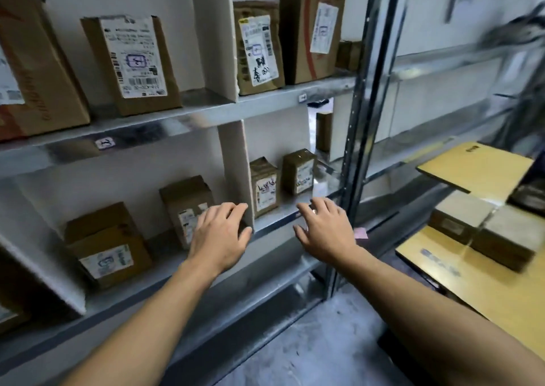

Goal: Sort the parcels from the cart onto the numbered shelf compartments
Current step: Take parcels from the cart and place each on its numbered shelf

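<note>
Place: I read this as a parcel sorting room | metal rack split by white dividers | handwritten tags on shelf edges | cardboard boxes with shipping labels | more on a cart

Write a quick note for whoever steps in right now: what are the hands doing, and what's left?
Left hand: open, empty, at the white divider.
Right hand: open, empty, above the lower shelf edge.
Done: two parcels stand in each lower compartment, more above.
Left: boxes on the cart at right are yet to be shelved.
</note>
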The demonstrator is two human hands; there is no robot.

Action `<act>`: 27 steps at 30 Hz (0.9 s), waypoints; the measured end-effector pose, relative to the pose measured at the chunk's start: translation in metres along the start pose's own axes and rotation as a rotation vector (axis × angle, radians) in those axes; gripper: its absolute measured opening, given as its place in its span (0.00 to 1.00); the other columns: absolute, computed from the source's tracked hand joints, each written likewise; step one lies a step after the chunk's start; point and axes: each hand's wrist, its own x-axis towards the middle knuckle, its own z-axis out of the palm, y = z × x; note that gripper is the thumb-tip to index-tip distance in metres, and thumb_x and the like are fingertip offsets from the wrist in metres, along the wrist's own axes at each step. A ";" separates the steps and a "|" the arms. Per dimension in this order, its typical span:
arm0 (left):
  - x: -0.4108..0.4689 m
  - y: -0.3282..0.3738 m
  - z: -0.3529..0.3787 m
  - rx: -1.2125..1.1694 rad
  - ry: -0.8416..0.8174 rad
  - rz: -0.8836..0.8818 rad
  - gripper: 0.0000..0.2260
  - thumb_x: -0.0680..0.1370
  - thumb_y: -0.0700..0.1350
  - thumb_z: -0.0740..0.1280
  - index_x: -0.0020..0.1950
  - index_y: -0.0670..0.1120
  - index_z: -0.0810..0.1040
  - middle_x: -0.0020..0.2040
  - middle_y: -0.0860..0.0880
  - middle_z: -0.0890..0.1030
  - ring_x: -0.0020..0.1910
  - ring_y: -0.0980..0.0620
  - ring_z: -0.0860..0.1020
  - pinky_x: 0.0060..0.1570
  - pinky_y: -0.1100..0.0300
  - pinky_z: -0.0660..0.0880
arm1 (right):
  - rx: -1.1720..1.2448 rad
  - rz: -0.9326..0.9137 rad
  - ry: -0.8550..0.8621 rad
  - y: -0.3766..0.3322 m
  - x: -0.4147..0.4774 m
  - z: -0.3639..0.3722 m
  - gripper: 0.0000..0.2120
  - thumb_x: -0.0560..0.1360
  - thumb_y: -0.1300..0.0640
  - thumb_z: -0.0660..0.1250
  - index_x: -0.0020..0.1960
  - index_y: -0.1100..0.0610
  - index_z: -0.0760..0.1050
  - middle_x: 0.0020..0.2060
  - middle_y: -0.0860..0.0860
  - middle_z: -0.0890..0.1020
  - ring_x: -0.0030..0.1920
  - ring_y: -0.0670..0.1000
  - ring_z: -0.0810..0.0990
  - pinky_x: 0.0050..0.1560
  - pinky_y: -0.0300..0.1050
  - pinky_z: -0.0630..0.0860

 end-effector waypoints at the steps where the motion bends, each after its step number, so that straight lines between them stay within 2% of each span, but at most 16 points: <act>1: 0.002 0.012 0.009 -0.015 -0.029 0.029 0.22 0.80 0.56 0.59 0.74 0.54 0.64 0.69 0.51 0.70 0.68 0.48 0.66 0.69 0.51 0.61 | -0.023 0.040 -0.023 0.014 -0.012 0.001 0.22 0.76 0.41 0.61 0.65 0.50 0.72 0.59 0.54 0.76 0.63 0.59 0.73 0.58 0.54 0.73; 9: 0.036 0.138 0.069 -0.060 -0.198 0.312 0.21 0.79 0.56 0.60 0.72 0.53 0.66 0.68 0.51 0.71 0.67 0.47 0.67 0.68 0.51 0.62 | -0.141 0.321 -0.143 0.130 -0.098 -0.010 0.23 0.78 0.41 0.59 0.68 0.50 0.70 0.61 0.55 0.76 0.65 0.59 0.72 0.60 0.54 0.70; 16: 0.064 0.270 0.108 -0.107 -0.217 0.509 0.19 0.78 0.54 0.61 0.69 0.52 0.70 0.63 0.51 0.74 0.63 0.46 0.70 0.64 0.52 0.64 | -0.184 0.533 -0.182 0.237 -0.153 -0.032 0.21 0.79 0.40 0.58 0.68 0.48 0.69 0.65 0.53 0.74 0.67 0.57 0.69 0.64 0.53 0.69; 22: 0.084 0.389 0.138 -0.132 -0.218 0.627 0.21 0.79 0.57 0.60 0.71 0.53 0.67 0.65 0.52 0.73 0.65 0.47 0.69 0.66 0.51 0.64 | -0.203 0.657 -0.218 0.336 -0.197 -0.055 0.24 0.80 0.40 0.58 0.72 0.48 0.65 0.69 0.54 0.71 0.71 0.57 0.67 0.69 0.56 0.66; 27: 0.087 0.462 0.164 -0.125 -0.237 0.657 0.22 0.79 0.57 0.59 0.72 0.53 0.67 0.67 0.52 0.73 0.67 0.48 0.68 0.67 0.51 0.63 | -0.213 0.662 -0.257 0.396 -0.220 -0.063 0.24 0.81 0.41 0.57 0.74 0.49 0.65 0.71 0.55 0.70 0.72 0.58 0.66 0.71 0.57 0.65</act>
